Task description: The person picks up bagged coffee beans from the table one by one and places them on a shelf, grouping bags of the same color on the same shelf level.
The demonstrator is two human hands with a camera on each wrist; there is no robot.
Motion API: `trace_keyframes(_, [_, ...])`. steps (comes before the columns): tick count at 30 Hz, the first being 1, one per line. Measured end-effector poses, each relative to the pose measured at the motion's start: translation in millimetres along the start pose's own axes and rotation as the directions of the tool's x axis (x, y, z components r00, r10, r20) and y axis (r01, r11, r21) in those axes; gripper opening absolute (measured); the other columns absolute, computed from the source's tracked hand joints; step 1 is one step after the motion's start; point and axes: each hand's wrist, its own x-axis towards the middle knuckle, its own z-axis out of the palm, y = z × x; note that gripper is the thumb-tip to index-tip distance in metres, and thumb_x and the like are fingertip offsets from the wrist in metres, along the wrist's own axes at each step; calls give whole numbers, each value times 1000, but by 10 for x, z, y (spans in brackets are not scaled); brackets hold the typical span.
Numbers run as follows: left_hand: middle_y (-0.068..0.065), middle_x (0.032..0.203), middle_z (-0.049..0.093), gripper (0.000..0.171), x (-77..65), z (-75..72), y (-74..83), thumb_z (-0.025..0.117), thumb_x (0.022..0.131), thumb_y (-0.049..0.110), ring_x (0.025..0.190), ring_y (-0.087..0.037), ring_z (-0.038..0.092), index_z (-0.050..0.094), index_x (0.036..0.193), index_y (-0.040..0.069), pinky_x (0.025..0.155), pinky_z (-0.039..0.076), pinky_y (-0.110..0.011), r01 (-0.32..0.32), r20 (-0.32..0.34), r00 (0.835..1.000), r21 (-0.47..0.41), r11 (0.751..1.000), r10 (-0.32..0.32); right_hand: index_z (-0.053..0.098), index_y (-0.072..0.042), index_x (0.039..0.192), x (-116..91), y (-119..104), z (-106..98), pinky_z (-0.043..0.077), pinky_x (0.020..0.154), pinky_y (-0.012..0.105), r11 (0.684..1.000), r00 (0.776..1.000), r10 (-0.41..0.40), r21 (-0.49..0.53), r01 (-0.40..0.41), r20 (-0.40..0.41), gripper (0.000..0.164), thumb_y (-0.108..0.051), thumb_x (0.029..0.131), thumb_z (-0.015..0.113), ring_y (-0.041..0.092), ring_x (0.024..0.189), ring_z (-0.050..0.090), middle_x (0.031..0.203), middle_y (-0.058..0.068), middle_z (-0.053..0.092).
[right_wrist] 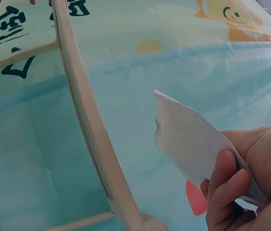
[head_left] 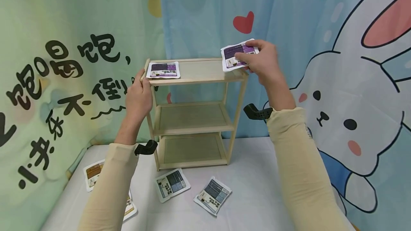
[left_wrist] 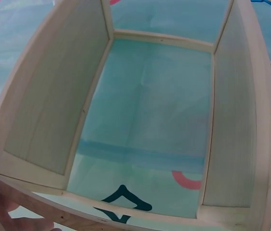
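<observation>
A three-tier wooden shelf rack (head_left: 199,71) stands on the white-covered table. My left hand (head_left: 138,99) grips the left end of its top tier; in the left wrist view, fingers (left_wrist: 27,224) curl beneath the wooden rail. Beside that hand, a purple-and-white flat packet (head_left: 163,70) lies on the top tier. With thumb and fingers my right hand (head_left: 264,61) pinches a similar purple packet (head_left: 232,57), held tilted over the top tier's right end. Its plain white back (right_wrist: 188,137) faces the right wrist camera. Whether this packet touches the rack I cannot tell.
Two grey-blue packets, one on the left (head_left: 172,185) and one on the right (head_left: 213,195), lie before the rack. Two brown-orange packets (head_left: 92,174) are partly hidden by the left sleeve. A printed curtain (head_left: 205,20) hangs close behind.
</observation>
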Motion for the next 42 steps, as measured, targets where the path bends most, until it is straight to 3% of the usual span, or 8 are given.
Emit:
trace_keyframes(4, [-26,111,61,53,-3,0,0,24,103,32,69,-35,49,36,151,16,60,39,-46,7,6,1000,4,1000,-7,53,-9,139,36,-34,105,43,53,20,1000,1000,8,11,-9,20,59,-17,84,75,14,80,54,137,9,42])
trace_keyframes(12, [-17,78,53,53,-5,8,-4,24,103,32,57,-29,41,35,152,16,53,34,-40,3,1,1000,9,1000,-3,50,-12,142,67,-111,266,45,55,20,998,996,49,-35,-47,68,60,-22,87,71,14,71,56,130,9,47])
trace_keyframes(16, [-16,78,53,53,9,13,1,24,103,32,57,-28,41,35,152,15,53,34,-39,1,-1,1000,7,1000,-1,49,-11,142,96,-138,343,44,54,20,997,995,60,-61,-55,83,59,-23,89,70,14,64,58,126,10,51])
trace_keyframes(23, [-15,75,51,52,3,6,-17,24,103,31,57,-28,41,35,152,16,53,34,-40,9,-7,1000,2,1000,-9,48,-9,142,147,-125,498,44,56,21,993,991,78,-92,-68,110,59,-23,89,70,15,68,57,125,12,52])
trace_keyframes(34, [-17,77,54,52,-17,7,-34,25,103,31,59,-30,43,35,152,15,54,35,-40,7,-4,1000,4,1000,-7,53,-6,136,138,-28,528,49,59,20,987,989,103,-135,-89,102,49,-26,93,63,15,70,60,122,15,55])
trace_keyframes(42, [-20,81,56,52,-3,-3,-12,26,103,32,61,-31,45,36,151,14,56,36,-41,-3,-1,1000,0,1000,3,44,-7,144,94,-55,479,52,65,22,971,984,142,-209,-117,112,57,-31,95,59,18,89,61,130,13,51])
